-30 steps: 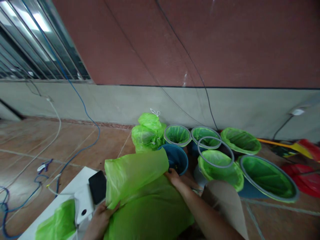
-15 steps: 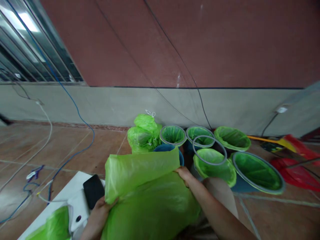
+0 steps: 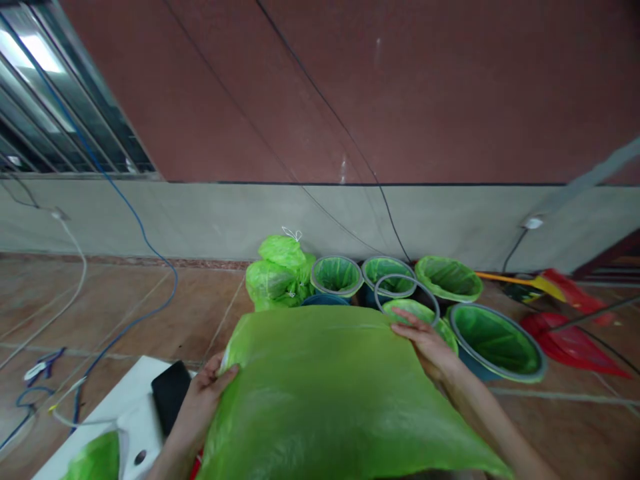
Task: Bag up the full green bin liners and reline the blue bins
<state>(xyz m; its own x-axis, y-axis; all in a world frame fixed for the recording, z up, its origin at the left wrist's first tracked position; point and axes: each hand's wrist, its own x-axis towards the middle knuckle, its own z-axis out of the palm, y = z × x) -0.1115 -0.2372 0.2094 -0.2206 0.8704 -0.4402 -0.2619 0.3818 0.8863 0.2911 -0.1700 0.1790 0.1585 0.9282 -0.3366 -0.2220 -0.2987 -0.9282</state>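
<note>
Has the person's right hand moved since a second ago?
Yes. The right hand has gone rightward, from beside the blue bin to the loose grey ring, spreading the green bag.

The green plastic bag [image 3: 330,393] runs off the bottom edge and hides the person's lap and most of a blue bin [image 3: 324,300] behind it. The black phone [image 3: 171,404] is partly covered by the left hand [image 3: 205,393].

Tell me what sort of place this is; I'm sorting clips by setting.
Probably a utility corner of a building: tiled floor along a painted wall, small bins lined with green bags by it, loose cables trailing across.
</note>
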